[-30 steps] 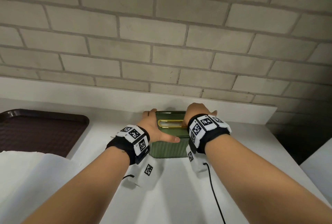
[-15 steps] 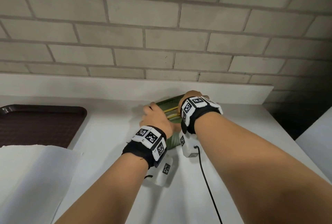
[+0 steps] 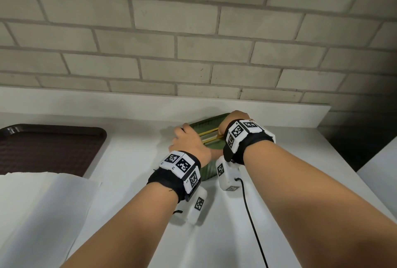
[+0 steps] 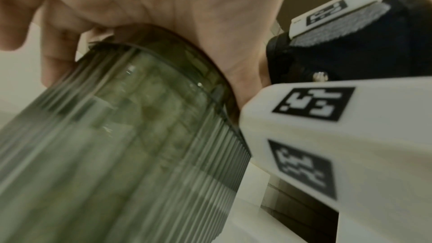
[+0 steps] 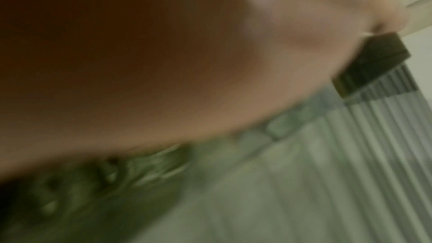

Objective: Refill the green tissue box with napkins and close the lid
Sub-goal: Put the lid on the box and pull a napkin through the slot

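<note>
Both hands are gripping the ribbed, translucent green plastic tissue box (image 3: 209, 170) standing on the white counter (image 3: 133, 160) by the brick wall: left hand (image 3: 190, 142) curling over its lid's left end, right hand (image 3: 233, 118) clasping the right.

Both bare forearms reach forward side by side, each wrist wrapped in a black band with white marker blocks; the left hand (image 3: 189, 141) lies palm-down with fingers curled over one end of the green box (image 4: 131, 136), the right hand (image 3: 235, 117) clasping the other end.
</note>
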Tool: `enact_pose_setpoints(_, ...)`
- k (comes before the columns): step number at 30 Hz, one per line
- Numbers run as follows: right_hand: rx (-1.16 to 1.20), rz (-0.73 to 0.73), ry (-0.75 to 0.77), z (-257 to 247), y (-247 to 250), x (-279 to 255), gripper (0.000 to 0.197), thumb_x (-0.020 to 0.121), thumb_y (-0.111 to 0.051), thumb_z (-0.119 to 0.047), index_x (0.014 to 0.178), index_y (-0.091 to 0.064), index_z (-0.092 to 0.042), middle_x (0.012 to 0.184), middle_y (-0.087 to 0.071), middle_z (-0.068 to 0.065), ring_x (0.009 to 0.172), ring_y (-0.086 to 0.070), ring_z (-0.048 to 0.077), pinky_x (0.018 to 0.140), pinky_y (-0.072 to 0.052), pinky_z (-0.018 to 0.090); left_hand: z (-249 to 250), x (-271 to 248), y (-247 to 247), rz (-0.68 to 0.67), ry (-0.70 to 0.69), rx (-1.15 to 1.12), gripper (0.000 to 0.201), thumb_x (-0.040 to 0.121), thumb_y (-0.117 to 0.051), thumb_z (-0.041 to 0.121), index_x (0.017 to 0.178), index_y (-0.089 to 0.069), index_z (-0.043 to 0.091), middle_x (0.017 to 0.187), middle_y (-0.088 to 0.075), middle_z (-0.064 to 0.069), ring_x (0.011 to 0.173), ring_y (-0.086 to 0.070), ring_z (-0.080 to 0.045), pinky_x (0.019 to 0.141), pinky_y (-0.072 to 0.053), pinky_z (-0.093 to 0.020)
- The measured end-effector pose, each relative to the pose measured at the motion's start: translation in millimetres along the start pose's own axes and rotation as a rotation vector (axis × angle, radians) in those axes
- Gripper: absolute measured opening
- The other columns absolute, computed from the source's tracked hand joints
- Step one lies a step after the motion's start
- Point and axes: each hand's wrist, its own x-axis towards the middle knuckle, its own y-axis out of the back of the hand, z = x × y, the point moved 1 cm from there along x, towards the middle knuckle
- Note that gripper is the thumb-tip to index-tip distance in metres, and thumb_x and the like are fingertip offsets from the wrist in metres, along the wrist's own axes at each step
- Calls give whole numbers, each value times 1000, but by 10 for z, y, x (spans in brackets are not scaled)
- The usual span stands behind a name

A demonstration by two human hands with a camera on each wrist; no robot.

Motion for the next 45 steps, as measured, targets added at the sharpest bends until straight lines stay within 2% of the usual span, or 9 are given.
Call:
enact_pose_setpoints(5,61,-82,53,72,243,-193,15,78,-64,-22,78,-60,-8,81,-58,7,94,-60,28,91,-47,36,-23,13,-1,-12,-16,9,128,48,-69,76,143,-17,8,138,-28,-12,123,-44,-29,100,-44,-43)
enact_pose_setpoints(9,85,-42,78,143,346,-226,23,75,-68,-17,63,-49,-11,66,-50,4,82,-57,25,82,-46,30,-39,26,21,-35,-43,19,133,45,-66,81,143,-16,7,137,-29,-11,124,-43,-28,100,-45,-41)
enact_pose_setpoints(14,12,7,37,188,261,-182,29,76,-68,-32,73,-50,-9,91,-61,5,104,-59,28,101,-43,40,-50,27,49,-63,-59,9,139,39,-68,83,144,-15,8,137,-29,-11,127,-40,-27,103,-43,-39)
enact_pose_setpoints(18,-1,-43,47,166,195,-137,40,58,-74,-46,73,-55,-13,93,-64,7,97,-61,30,95,-49,43,-77,24,83,-68,-103,-20,135,42,-73,76,144,-17,7,137,-28,-11,128,-36,-25,107,-39,-35)
enact_pose_setpoints(25,-19,-16,26,152,160,-190,31,70,-72,-33,69,-48,-13,94,-62,5,103,-61,26,96,-47,39,-131,24,186,-127,-167,4,129,48,-76,70,144,-17,8,137,-28,-8,127,-37,-22,106,-40,-33)
enact_pose_setpoints(32,23,67,151,474,61,-372,55,65,-63,-54,98,-63,-10,115,-60,7,114,-51,30,104,-38,48,-221,-20,304,-225,-249,36,127,49,-79,66,145,-16,12,139,-29,-2,130,-37,-17,105,-38,-28)
enact_pose_setpoints(35,23,137,295,669,12,-427,47,72,-66,-47,101,-71,-10,124,-58,6,125,-46,25,103,-40,38,-245,-121,314,-289,-287,85,127,47,-79,68,145,-16,17,140,-30,1,126,-41,-15,105,-41,-32)
enact_pose_setpoints(39,-233,-61,449,704,238,-574,49,80,-65,-51,103,-71,-9,115,-64,6,102,-58,21,81,-46,28,-255,-267,292,-310,-321,105,126,45,-78,69,144,-17,20,138,-31,3,123,-45,-14,102,-44,-36)
enact_pose_setpoints(45,-325,-130,986,723,550,-707,20,81,-71,-17,97,-75,-29,143,-48,-4,137,-29,15,102,-27,21,-284,-303,321,-330,-347,72,124,45,-80,66,143,-18,21,137,-33,4,121,-45,-12,102,-44,-33)
